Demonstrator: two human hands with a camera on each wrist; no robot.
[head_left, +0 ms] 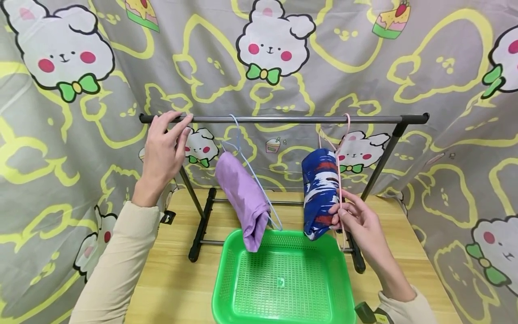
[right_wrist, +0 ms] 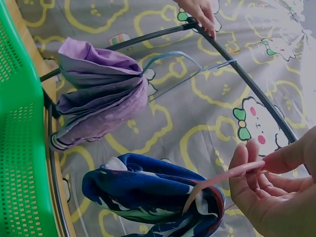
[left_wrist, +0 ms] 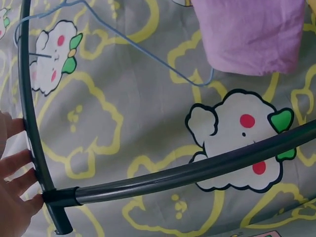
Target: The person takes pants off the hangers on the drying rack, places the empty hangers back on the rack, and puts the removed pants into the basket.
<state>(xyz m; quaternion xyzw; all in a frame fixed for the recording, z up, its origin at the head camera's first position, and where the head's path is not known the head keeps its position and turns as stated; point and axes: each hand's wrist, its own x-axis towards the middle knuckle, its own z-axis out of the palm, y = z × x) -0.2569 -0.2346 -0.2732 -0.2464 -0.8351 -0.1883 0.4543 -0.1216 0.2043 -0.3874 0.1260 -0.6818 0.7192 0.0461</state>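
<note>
My left hand rests its fairly straight fingers on the left end of a dark metal rail; in the left wrist view the fingertips touch it. Between thumb and fingers, my right hand pinches the side of a pink clothes hanger, hooked over the rail's right part. A blue, white and red patterned folded cloth drapes over this hanger, close by my right fingertips. Left of it, a folded purple cloth hangs on a light blue hanger.
A green plastic basket stands on the wooden table below the cloths. The rack's black feet stand behind and beside it. A grey curtain with cartoon rabbits surrounds the table.
</note>
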